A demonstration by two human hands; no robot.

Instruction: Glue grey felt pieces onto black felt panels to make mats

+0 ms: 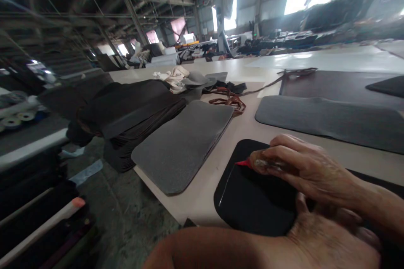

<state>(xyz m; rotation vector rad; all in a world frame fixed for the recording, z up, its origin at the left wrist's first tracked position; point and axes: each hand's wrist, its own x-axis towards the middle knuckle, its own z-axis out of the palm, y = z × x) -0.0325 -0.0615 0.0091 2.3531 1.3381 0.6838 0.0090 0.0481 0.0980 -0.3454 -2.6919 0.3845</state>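
Observation:
A black rounded-corner panel (252, 197) lies on the table under both my hands. My right hand (299, 164) is closed around a small glue bottle, mostly hidden by the fingers, whose red nozzle (243, 162) touches the panel near its left edge. From that tip a thin pale line (227, 185) runs along the edge toward the near corner. My left hand (334, 235) rests on the panel's near right part, thumb spread from the other fingers, partly covered by my right wrist.
A stack of grey panels (186, 143) overhangs the table's left edge, beside a tall pile of black sheets (135, 105). More grey panels (328, 117) lie beyond my right hand. Brown strips (230, 103) and cream cloth (176, 76) are farther back. Rolls (47, 231) stand lower left.

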